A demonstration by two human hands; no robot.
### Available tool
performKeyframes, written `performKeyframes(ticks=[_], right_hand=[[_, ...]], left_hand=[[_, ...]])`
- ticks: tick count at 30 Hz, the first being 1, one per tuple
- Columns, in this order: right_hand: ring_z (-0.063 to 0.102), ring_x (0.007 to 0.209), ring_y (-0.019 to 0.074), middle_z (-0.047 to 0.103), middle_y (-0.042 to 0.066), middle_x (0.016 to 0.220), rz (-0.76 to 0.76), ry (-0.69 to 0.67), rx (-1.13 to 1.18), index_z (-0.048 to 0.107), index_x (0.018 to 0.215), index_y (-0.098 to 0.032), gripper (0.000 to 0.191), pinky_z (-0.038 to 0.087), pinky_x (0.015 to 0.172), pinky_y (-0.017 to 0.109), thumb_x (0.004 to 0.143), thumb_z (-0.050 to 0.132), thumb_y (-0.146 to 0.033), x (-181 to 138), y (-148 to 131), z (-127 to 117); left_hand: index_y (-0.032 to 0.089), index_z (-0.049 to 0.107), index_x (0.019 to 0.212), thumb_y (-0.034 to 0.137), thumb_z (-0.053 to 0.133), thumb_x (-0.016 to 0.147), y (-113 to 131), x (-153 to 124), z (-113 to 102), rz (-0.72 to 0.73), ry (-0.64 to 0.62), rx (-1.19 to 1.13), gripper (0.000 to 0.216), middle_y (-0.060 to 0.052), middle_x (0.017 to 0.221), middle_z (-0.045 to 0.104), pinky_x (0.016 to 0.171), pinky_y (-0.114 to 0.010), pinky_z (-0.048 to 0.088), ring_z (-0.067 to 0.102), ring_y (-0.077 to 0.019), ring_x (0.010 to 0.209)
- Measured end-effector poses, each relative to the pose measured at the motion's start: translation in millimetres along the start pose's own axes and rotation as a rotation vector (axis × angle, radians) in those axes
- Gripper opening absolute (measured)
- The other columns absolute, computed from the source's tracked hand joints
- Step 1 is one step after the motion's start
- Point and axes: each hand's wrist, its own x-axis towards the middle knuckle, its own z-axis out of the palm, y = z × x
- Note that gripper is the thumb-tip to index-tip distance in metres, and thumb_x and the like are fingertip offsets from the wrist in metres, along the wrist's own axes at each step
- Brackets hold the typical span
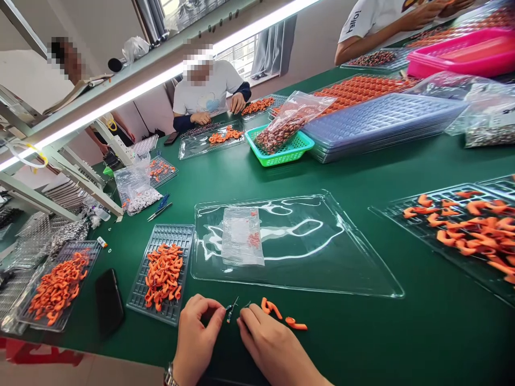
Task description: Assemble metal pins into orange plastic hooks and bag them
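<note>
At the near edge of the green table, my left hand (pixel 198 329) and my right hand (pixel 263 340) meet with fingers pinched. Between them is a small dark component with thin wire leads (pixel 230 311). The left fingertips pinch one end; the right fingertips grip the other lead. A few loose orange curved sleeves (pixel 270 307) lie just right of my right hand. A grid tray heaped with orange sleeves (pixel 163 273) stands just above my left hand.
A clear flat tray (pixel 322 257) holding a small plastic bag (pixel 242 236) lies ahead. A black phone (pixel 108 301) lies at left beside another orange-filled tray (pixel 56 287). More trays (pixel 462 230), a green basket (pixel 281 153) and stacked blue trays (pixel 382 123) stand farther off. Other people sit at the far side.
</note>
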Motion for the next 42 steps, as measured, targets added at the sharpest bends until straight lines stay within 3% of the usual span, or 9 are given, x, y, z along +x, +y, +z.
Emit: performKeyframes(ticks=[8,15,21,28,42], right_hand=[[0.058,0.046,0.0137,0.056,0.002,0.060,0.020,0.021,-0.050,0.051,0.071,-0.020,0.056,0.041,0.046,0.026,0.108,0.012,-0.034,-1,2,-1],[0.057,0.045,0.0137,0.055,0.001,0.058,0.023,0.010,-0.087,0.050,0.068,-0.021,0.059,0.037,0.046,0.027,0.107,0.006,-0.023,2,3,2],[0.057,0.039,0.0138,0.057,0.002,0.058,0.055,0.001,-0.123,0.051,0.071,-0.020,0.055,0.034,0.040,0.026,0.108,0.013,-0.032,2,6,3],[0.055,0.037,0.0129,0.056,0.000,0.057,0.069,-0.012,-0.159,0.048,0.070,-0.021,0.055,0.033,0.040,0.026,0.107,0.008,-0.024,6,8,6],[0.054,0.033,0.0138,0.055,-0.001,0.052,0.085,0.045,-0.148,0.045,0.070,-0.023,0.054,0.032,0.036,0.027,0.108,0.007,-0.028,8,11,1]], left_hand=[[0.020,0.071,0.078,0.033,0.061,0.088,1,-1,10,-0.018,0.005,-0.039,0.019,-0.002,0.075,0.063,0.062,-0.026,0.044,0.058,-0.0168,0.067],[0.020,0.070,0.075,0.036,0.060,0.088,2,0,5,-0.019,0.032,-0.054,0.022,-0.002,0.071,0.062,0.060,-0.026,0.044,0.057,-0.0167,0.065],[0.020,0.071,0.075,0.037,0.061,0.087,2,0,7,-0.028,0.030,-0.062,0.022,-0.002,0.071,0.061,0.060,-0.026,0.043,0.057,-0.0168,0.064],[0.020,0.070,0.074,0.038,0.060,0.087,1,0,7,-0.036,0.024,-0.068,0.024,-0.002,0.070,0.060,0.059,-0.026,0.041,0.056,-0.0164,0.064],[0.019,0.070,0.075,0.040,0.059,0.087,3,0,9,-0.047,0.000,-0.106,0.026,-0.002,0.071,0.060,0.061,-0.027,0.043,0.057,-0.0173,0.065]])
